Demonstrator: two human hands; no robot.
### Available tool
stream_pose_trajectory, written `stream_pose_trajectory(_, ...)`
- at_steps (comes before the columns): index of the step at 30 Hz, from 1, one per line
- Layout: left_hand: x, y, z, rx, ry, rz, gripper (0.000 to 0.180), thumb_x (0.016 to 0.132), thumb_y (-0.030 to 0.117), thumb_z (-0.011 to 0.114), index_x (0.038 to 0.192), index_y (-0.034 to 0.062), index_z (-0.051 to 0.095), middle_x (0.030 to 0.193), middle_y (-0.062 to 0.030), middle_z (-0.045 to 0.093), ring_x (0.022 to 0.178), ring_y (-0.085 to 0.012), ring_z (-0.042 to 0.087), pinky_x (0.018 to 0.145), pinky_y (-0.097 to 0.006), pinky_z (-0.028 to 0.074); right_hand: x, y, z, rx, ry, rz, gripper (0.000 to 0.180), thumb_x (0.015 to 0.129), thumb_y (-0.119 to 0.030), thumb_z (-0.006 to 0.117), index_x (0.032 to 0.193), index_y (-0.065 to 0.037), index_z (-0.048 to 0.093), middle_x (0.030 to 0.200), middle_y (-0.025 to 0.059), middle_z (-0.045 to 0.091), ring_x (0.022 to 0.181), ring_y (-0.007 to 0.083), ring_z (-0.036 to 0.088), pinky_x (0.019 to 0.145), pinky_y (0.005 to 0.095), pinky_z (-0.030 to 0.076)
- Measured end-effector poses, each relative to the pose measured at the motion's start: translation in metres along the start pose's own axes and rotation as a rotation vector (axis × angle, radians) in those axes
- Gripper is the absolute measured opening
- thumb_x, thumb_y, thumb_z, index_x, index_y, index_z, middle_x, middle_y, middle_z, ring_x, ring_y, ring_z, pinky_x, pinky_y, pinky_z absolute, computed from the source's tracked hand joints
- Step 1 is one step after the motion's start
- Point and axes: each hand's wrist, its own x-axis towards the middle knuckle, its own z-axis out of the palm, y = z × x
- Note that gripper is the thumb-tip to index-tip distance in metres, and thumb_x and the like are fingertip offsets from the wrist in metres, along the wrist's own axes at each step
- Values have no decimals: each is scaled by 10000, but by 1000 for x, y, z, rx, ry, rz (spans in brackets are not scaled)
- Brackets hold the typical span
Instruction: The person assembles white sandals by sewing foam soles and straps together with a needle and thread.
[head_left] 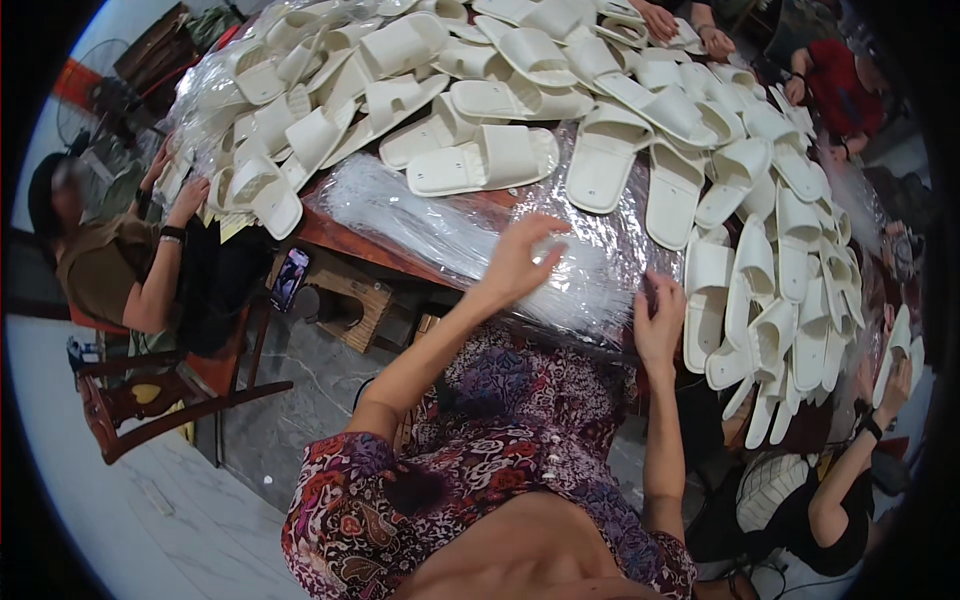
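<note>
The person in the flowered dress stands at the near edge of the wooden table (330,235), both arms stretched forward. The left hand (520,262) is lifted over a pile of clear plastic bags (450,225), the fingers spread wide and bent a little; it holds nothing, and the fingertips are just above or barely on the plastic, I cannot tell which. The right hand (660,320) lies at the near right edge of the same pile, fingers curled on the plastic; it seems to pinch a bag there, but the view is too poor to be sure. The pile is directly in front of the person, between the table edge and a big heap of white slippers (600,110) that covers the rest of the table. One slipper (485,160) lies just behind the bags. At the left side a seated person rests a hand (188,198) near the slippers, and at the lower right another person holds up a slipper (897,350)
</note>
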Motion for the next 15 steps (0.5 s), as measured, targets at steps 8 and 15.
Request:
stream_pose_trajectory(8, 51, -46, -70, 212, 394, -72, 285, 866, 29, 640, 1150, 4, 651, 1039, -121, 662, 890, -189, 643, 800, -305, 525, -10, -15, 7, -135, 51, 19, 296, 928, -152, 598, 1203, -45, 610, 1215, 155, 521, 1164, 337, 490, 1015, 448, 358)
stream_pose_trajectory(15, 68, -73, -68, 145, 301, -265, 337, 867, 70, 664, 1175, -30, 568, 1022, -144, 643, 863, -214, 647, 776, -324, 541, -10, -16, 6, -131, 64, 10, 299, 915, -152, 602, 1198, -55, 606, 1190, 140, 521, 1132, 332, 500, 975, 454, 375)
